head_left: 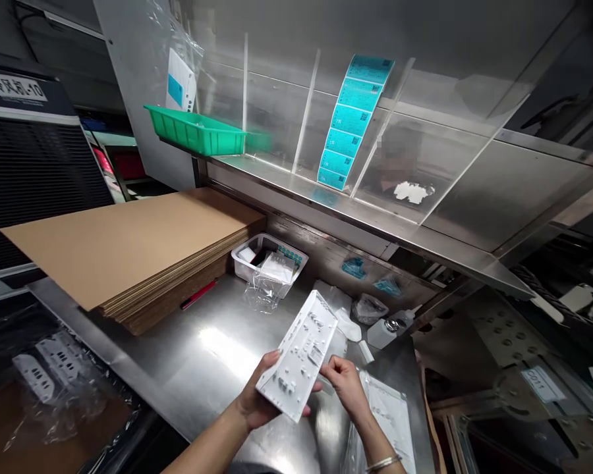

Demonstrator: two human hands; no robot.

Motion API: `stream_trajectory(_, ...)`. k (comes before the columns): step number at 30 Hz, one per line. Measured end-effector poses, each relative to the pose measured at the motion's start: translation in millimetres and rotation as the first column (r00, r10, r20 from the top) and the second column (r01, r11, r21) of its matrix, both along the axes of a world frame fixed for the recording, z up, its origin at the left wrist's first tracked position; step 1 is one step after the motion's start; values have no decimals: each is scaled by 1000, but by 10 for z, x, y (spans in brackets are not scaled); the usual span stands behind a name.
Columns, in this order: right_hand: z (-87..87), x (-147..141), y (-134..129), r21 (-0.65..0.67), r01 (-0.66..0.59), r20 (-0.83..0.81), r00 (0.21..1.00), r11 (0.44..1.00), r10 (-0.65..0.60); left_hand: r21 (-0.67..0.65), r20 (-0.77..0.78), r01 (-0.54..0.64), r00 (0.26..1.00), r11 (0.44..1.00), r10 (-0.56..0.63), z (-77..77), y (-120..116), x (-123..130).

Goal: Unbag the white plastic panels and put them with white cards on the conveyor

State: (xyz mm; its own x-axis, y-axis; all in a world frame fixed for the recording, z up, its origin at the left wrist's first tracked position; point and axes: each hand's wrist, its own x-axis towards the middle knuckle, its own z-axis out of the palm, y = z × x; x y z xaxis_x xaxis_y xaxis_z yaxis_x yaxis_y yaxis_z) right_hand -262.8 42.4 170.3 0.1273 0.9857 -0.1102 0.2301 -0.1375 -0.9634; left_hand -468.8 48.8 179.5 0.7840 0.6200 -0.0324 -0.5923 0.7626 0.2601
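Near the bottom centre of the frame, your left hand [258, 395] grips a white moulded plastic panel [301, 355] from beneath, your right hand [346, 387] pinches its other edge, and both hold it above the steel bench [217, 342].

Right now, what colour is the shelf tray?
The plastic tray is bright green; head view.

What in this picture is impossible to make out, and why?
In the head view:
- Far face of the white moulded plastic panel: turned away, hidden by the panel itself.
- Printing on the teal label strip: too small to read.
- Contents of the white tub: partly hidden by a clear plastic bag.
- Lower end of the printed sheet: cut off by the bottom edge.
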Motion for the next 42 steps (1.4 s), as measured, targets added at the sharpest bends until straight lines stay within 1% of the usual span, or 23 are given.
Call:
stream_trajectory(3, -116, -130, -115, -75, -31, -80, 996, 997, 25, -24, -48, 11, 999, 1000, -12, -33, 43, 138)
stream_trajectory(6, -214, -194, -177, -128, 83, -322, 939, 988, -120, -101, -101, -46, 994, 994, 36, -67, 39, 242)
stream_trajectory(7, -228, -193, -187, -153, 132, -437, 880, 979, -187, -126, -103, -74, 993, 989, 61, -75, 33, 257)
stream_trajectory(8, -229, -178, -194, -189, 181, -560, 788, 965, -257, -144, -97, -103, 991, 984, 90, -82, 27, 258)
stream_trajectory(10, -183, -101, -199, -272, 274, -758, 529, 922, -381, -156, -65, -155, 987, 976, 146, -97, 21, 212)
stream_trajectory(12, -74, 23, -194, -309, 357, -857, 297, 882, -421, -141, -28, -188, 982, 972, 186, -119, 25, 101)
stream_trajectory(13, -3, 88, -187, -291, 383, -885, 241, 877, -399, -132, -15, -196, 981, 972, 196, -135, 27, 23)
stream_trajectory(14, 70, 144, -178, -250, 393, -903, 234, 885, -360, -126, -8, -201, 979, 971, 202, -152, 25, -66)
stream_trajectory(15, 140, 186, -167, -198, 397, -907, 274, 897, -321, -122, -11, -205, 979, 971, 205, -168, 17, -164)
stream_trajectory(16, 197, 206, -155, -141, 390, -885, 363, 910, -293, -117, -21, -210, 978, 971, 209, -178, 1, -266)
stream_trajectory(17, 235, 205, -145, -87, 377, -826, 491, 922, -278, -106, -33, -215, 977, 971, 213, -180, -24, -370)
stream_trajectory(19, 242, 148, -128, -8, 330, -591, 760, 944, -270, -41, -54, -217, 975, 975, 215, -147, -96, -572)
stream_trajectory(20, 210, 104, -122, 7, 289, -453, 854, 957, -255, 11, -72, -207, 976, 978, 207, -114, -139, -662)
stream_trajectory(22, 95, 19, -118, -13, 194, -257, 947, 981, -191, 146, -139, -148, 976, 978, 168, -28, -226, -799)
stream_trajectory(24, -49, -29, -122, -58, 133, -191, 971, 989, -142, 266, -258, -30, 961, 964, 101, 42, -298, -848)
stream_trajectory(26, -185, -30, -125, -79, 129, -163, 977, 989, -140, 315, -412, 112, 911, 943, 29, 49, -340, -801)
stream_trajectory(29, -347, 18, -109, -88, 173, -139, 973, 981, -184, 244, -608, 264, 791, 933, -65, -93, -352, -617)
stream_trajectory(31, -417, 53, -91, -94, 203, -128, 968, 975, -214, 189, -660, 312, 743, 931, -115, -247, -348, -485)
stream_trajectory(34, -427, 80, -80, -82, 247, -105, 961, 966, -255, 185, -623, 311, 771, 932, -133, -454, -353, -335)
stream_trajectory(37, -288, 44, -122, -3, 282, -75, 957, 960, -281, 130, -597, 231, 794, 964, -109, -515, -372, -213)
stream_trajectory(38, -221, 15, -150, 65, 261, -33, 965, 963, -259, 93, -597, 191, 796, 977, -99, -488, -380, -168)
stream_trajectory(40, -93, -62, -216, 241, 125, 146, 976, 962, -163, -19, -564, 152, 815, 988, -136, -366, -395, -76)
stream_trajectory(42, -10, -142, -279, 374, -54, 375, 922, 926, -97, -142, -409, 149, 891, 979, -195, -189, -400, 2)
